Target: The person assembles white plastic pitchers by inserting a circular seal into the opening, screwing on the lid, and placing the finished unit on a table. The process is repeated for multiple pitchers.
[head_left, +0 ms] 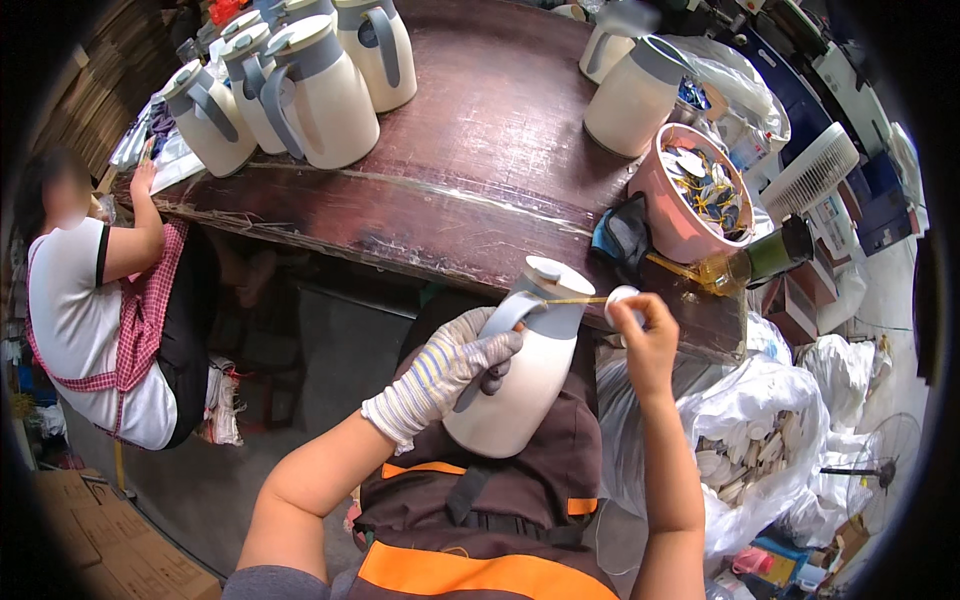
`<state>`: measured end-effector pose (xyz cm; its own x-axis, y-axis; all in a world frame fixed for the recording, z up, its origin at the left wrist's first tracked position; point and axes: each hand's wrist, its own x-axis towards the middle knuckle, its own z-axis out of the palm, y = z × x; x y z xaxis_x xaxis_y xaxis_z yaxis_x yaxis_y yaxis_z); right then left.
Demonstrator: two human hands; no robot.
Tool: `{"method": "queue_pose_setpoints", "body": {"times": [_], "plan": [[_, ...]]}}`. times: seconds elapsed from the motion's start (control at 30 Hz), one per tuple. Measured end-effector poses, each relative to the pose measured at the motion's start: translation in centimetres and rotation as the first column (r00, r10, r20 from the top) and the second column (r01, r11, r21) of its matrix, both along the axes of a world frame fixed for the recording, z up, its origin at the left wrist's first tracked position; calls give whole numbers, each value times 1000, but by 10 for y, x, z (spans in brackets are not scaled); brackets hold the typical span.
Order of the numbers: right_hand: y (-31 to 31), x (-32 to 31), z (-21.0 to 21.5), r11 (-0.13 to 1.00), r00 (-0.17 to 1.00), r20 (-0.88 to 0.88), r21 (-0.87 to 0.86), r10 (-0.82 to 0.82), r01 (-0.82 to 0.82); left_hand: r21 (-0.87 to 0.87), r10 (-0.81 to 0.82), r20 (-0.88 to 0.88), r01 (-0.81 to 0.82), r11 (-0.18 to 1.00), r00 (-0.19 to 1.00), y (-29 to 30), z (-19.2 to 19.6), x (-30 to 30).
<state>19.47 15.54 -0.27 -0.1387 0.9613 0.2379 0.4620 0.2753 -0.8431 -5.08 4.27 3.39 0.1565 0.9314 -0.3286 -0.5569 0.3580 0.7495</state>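
My left hand (448, 368), in a striped knit glove, is closed round the grey handle of a cream vacuum jug (522, 392). The jug stands slightly tilted over my lap, its white lid facing up. My bare right hand (650, 338) pinches a round white tag (621, 297) to the right of the jug's neck. A thin yellow cord (578, 300) stretches taut from the tag to the top of the handle.
Several similar jugs (325, 110) stand on the dark red table (480, 130), with more at its far right. A pink bucket (672, 222) of corded tags sits near the right edge. Below is a plastic bag (790, 385) of white pieces. A co-worker (110, 290) sits at left.
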Motion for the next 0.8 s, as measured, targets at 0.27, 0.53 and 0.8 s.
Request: {"method": "queue_pose_setpoints", "body": {"times": [0.27,0.53,0.8], "plan": [[-61,-36,-10,871,965,-228,-439,130,-221,-14,54,-490,-70,997,870,41,1,-4],[-59,-12,4,847,950,-266,-457,162,-272,98,241,-505,-222,970,829,22,-5,-25],[-68,-18,25,799,877,-443,-453,184,-396,428,695,-473,-548,718,542,-34,79,-100]]}}
